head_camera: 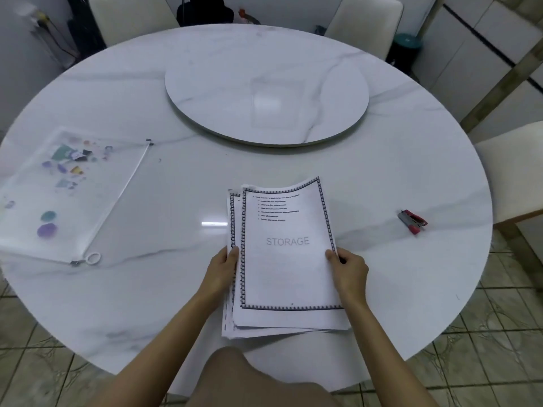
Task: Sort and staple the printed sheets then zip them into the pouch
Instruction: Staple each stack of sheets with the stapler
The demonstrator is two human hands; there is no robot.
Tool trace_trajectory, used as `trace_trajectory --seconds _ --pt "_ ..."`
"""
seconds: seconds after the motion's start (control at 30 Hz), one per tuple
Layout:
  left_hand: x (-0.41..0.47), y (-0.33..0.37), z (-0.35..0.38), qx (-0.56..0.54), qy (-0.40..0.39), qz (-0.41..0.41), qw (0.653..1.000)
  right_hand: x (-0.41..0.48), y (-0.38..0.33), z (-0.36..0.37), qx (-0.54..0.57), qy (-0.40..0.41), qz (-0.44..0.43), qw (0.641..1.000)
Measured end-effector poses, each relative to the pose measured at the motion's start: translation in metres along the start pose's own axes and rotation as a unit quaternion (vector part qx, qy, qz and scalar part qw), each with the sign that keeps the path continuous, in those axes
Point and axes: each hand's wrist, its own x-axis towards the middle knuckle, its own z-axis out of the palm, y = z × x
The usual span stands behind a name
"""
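A stack of printed sheets (286,259) with dark patterned borders lies near the table's front edge; the top page reads "STORAGE". My left hand (221,268) grips the stack's left edge, thumb on top. My right hand (349,268) pinches the top sheet's right edge, thumb on the page. The top sheet's far end curls up a little. A translucent zip pouch (58,198) with coloured prints lies flat at the left, its zipper pull with a white ring (92,258) at the near corner. A red and grey stapler (412,221) rests on the table to the right.
The round white marble table (176,289) carries a raised turntable (266,92) at its centre. White chairs (367,22) stand at the far side and at the right. A tiled floor shows past the table's front edge.
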Motion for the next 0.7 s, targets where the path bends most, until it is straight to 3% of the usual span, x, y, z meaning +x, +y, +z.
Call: trace_trajectory --seconds 0.17,0.43,0.57,0.7 --pt "-0.001 0.01 0.003 0.058 0.04 0.052 0.996 0.006 0.003 -0.013 0.046 0.075 -0.008 0.996" --pt "0.009 0.051 -0.045 0.18 0.157 0.215 0.947 0.034 0.007 -0.054 0.07 0.165 -0.018 0.984" --pt "0.0 0.077 -0.074 0.101 0.177 0.241 0.949 0.043 0.007 -0.068 0.105 0.19 -0.007 0.976" --pt "-0.009 0.094 -0.076 -0.055 0.125 0.199 0.97 0.048 0.003 -0.072 0.221 0.126 0.022 0.967"
